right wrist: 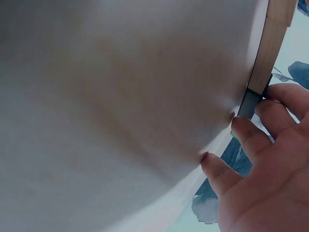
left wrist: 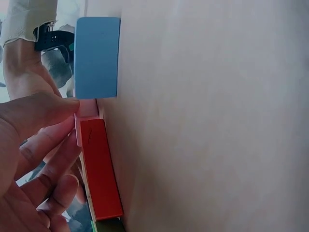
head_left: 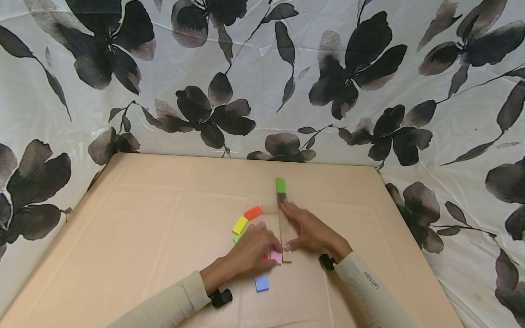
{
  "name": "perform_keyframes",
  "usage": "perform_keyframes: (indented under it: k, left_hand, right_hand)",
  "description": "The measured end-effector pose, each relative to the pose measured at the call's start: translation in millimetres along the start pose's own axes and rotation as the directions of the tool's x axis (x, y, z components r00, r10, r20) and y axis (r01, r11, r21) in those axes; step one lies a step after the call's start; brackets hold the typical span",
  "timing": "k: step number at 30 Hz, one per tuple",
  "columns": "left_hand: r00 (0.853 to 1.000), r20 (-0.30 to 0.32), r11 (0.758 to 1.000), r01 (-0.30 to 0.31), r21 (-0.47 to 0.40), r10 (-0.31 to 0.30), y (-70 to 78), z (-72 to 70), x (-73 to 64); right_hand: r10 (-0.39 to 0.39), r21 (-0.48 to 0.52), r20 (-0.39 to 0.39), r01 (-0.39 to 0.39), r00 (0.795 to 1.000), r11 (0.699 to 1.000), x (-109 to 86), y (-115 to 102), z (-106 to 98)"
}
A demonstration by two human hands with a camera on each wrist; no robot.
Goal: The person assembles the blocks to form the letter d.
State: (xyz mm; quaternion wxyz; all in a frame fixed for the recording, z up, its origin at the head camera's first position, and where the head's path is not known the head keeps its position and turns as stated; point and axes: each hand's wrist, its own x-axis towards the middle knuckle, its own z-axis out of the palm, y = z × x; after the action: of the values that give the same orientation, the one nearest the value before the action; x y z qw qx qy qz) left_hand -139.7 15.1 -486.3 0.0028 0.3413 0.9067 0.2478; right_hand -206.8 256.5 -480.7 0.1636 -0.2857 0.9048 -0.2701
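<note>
My left hand (head_left: 255, 248) pinches a pink block (head_left: 276, 257) between thumb and fingers, at the near end of an upright row of plain wooden blocks (head_left: 285, 237). In the left wrist view the pink block (left wrist: 87, 108) lies between a red block (left wrist: 101, 169) and a blue block (left wrist: 96, 58). My right hand (head_left: 311, 230) lies along the row's right side, thumb low and fingertips up by a dark block (head_left: 281, 197). Its fingers are spread and fairly straight in the right wrist view, with fingertips (right wrist: 240, 126) at the dark block (right wrist: 249, 103).
A green block (head_left: 280, 185) tops the row. Curving left from it are a plain wooden block (head_left: 269, 209), an orange-red block (head_left: 253, 212), a yellow block (head_left: 239, 225) and another green block (head_left: 236, 238), partly hidden. Floral cloth (head_left: 262, 68) hangs behind the tan table (head_left: 143, 228).
</note>
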Motion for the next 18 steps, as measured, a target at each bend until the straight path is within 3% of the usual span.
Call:
perform_keyframes:
  k: [5, 13, 18]
  left_hand:
    - [1.000, 0.029, 1.000, -0.004, -0.013, 0.004, -1.0, -5.9, -1.9]
    - [0.994, 0.097, 0.999, -0.038, -0.014, 0.039, -17.2, -30.7, -13.2]
    - [0.990, 0.129, 0.998, -0.065, 0.007, 0.063, -25.4, -33.4, -18.2]
  right_hand:
    - [0.010, 0.000, 0.001, -0.010, 1.000, 1.000, 0.1, 0, 1]
    - [0.018, 0.016, 0.002, -0.018, 1.000, 1.000, 0.5, 1, 2]
    - [0.031, 0.020, 0.001, -0.031, 1.000, 0.999, 0.4, 3, 2]
